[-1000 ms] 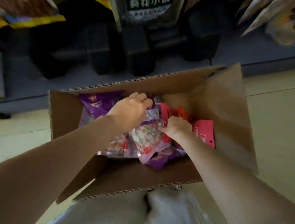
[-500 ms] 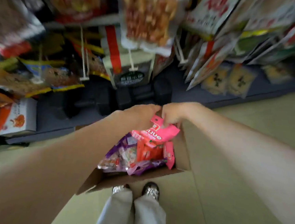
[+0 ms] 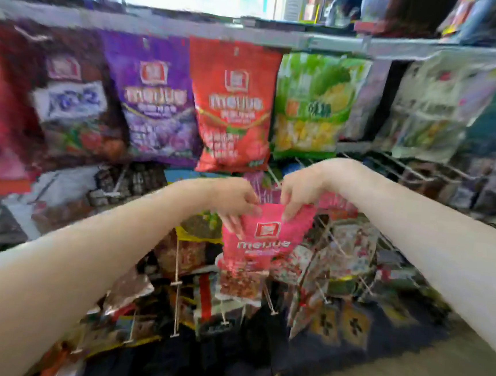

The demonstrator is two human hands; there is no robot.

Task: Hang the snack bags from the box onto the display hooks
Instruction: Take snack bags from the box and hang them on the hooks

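Head view: the left hand (image 3: 234,198) and right hand (image 3: 300,192) each pinched a top corner of the pink snack bag (image 3: 261,240), held up before the display hooks (image 3: 321,224) below the red bag (image 3: 233,105). Risk, as judged: blur hid the hanging hole; a misaligned hole could miss the hook, dropping the bag.

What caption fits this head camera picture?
Both hands, left hand and right hand, hold a pink snack bag before the hooks.
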